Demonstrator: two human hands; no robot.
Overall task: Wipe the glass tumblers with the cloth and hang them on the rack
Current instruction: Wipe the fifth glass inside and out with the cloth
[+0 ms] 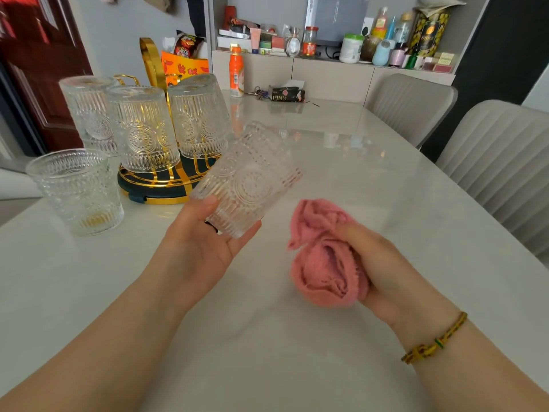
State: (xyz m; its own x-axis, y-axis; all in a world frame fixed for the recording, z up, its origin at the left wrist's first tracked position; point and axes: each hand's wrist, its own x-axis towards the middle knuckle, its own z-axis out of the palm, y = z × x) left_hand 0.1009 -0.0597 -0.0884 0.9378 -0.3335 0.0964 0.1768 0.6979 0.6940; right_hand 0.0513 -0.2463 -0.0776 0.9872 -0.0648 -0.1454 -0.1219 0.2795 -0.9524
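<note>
My left hand (205, 236) grips an embossed glass tumbler (249, 176) by its base, tilted with its mouth up and away over the table. My right hand (374, 257) is closed on a bunched pink cloth (322, 260), a little right of the tumbler and not touching it. A gold wire rack (157, 185) with a dark round base stands at the left; three tumblers hang upside down on it (89, 111) (142, 129) (199, 114). One more tumbler (77, 188) stands upright on the table left of the rack.
The white glossy table (341, 162) carries an orange bottle (236, 71), keys and a dark tissue pack (286, 94) at its far end. Two grey chairs (502, 168) stand along the right side. A cluttered shelf (341, 59) runs behind.
</note>
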